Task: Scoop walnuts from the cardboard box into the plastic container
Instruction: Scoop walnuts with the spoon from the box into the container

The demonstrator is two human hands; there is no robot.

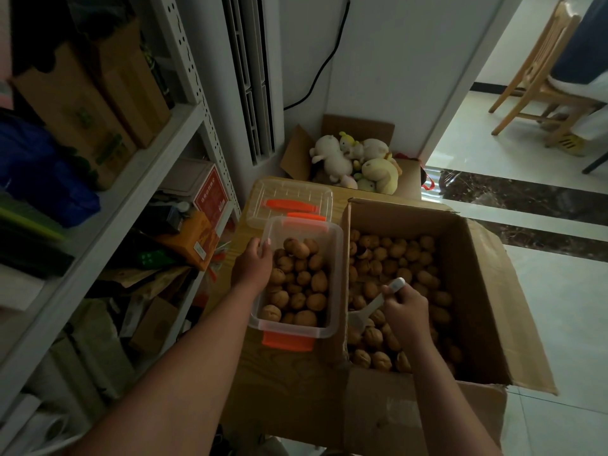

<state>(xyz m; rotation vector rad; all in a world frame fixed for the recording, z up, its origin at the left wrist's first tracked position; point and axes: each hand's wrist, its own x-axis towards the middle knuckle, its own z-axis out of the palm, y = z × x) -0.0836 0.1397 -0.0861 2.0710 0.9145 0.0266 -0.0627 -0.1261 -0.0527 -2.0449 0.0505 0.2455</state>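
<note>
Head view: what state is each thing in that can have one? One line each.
plastic container: lid off, mostly filled with walnuts.
lid: off, lying flat behind the container.
cardboard box: flaps open, walnuts inside.
scoop: bowl down among the box's walnuts.
left hand: holds the container's left rim.
right hand: grips the scoop handle.
toy box: open, holding plush toys.

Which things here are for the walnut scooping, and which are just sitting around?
For the job: cardboard box, walnuts, plastic container, scoop, left hand holding the container, right hand gripping the scoop.

Just sitting around: lid, soft toys, shelf, wooden chair.
</note>
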